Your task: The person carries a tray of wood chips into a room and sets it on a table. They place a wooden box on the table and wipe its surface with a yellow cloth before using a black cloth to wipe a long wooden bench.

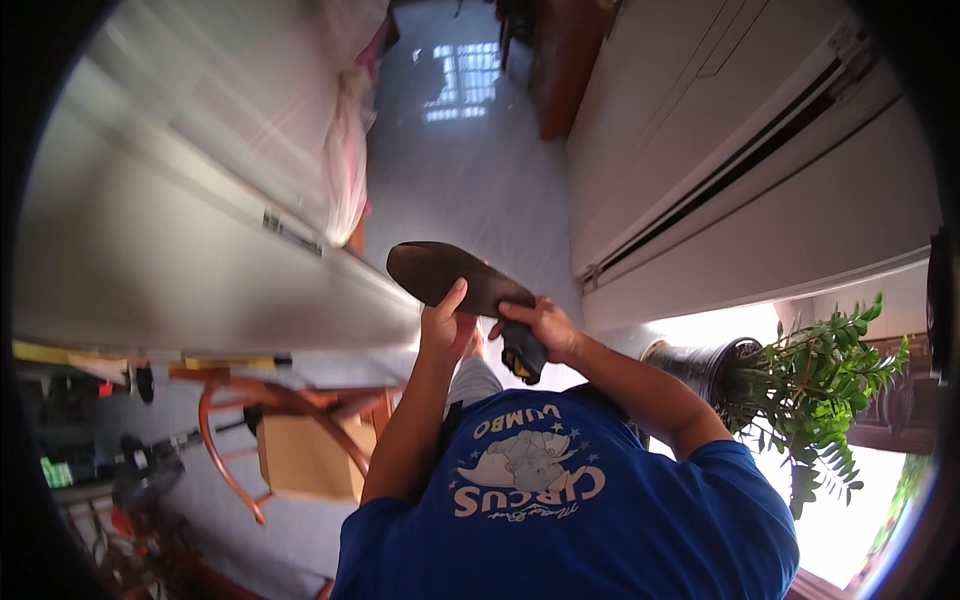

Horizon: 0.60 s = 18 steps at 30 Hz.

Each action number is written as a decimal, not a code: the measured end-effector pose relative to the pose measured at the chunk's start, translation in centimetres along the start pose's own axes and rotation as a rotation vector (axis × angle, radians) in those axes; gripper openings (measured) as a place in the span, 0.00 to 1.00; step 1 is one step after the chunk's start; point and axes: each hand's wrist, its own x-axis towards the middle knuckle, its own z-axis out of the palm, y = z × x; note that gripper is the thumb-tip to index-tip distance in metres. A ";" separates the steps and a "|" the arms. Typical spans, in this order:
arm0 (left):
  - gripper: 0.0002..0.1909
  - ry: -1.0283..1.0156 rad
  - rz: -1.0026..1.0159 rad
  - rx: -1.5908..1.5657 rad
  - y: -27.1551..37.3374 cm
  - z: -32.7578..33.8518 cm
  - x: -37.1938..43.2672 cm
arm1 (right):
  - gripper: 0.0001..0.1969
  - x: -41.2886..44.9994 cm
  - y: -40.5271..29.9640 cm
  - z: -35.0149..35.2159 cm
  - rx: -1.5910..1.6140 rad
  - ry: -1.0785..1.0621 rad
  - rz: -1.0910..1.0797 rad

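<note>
A dark brown, elongated flat object shaped like a shoe sole [435, 270] is held up in front of my chest, its rounded end to the upper left. My left hand [444, 321] grips its near edge, thumb on the upper face. At the other end, my right hand [553, 326] has its thumb pressed on the object. A black part with yellow inside [523, 354] hangs below my right hand; how it joins the brown piece cannot be made out. Part of a bare foot [478, 343] shows below and between my hands.
Pale panels rise on both sides, one left [225, 277] and one right [720, 225], along a grey glossy floor [465, 172]. A potted plant [810, 397] stands close on the right. A wooden chair [225, 435] and cardboard box [311, 457] are at left; pinkish-white fabric [347, 165] hangs ahead.
</note>
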 end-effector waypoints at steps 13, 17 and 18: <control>0.27 -0.189 -0.150 0.054 1.6 14.0 -1.6 | 0.20 -6.1 -2.6 0.2 0.074 -0.170 0.006; 0.22 -0.123 -0.108 0.148 3.4 16.9 -1.0 | 0.20 -8.2 -6.6 2.2 -0.079 -0.261 -0.054; 0.22 -0.125 -0.122 0.142 1.8 16.3 -1.1 | 0.20 -8.6 -5.6 0.5 -0.150 -0.247 -0.092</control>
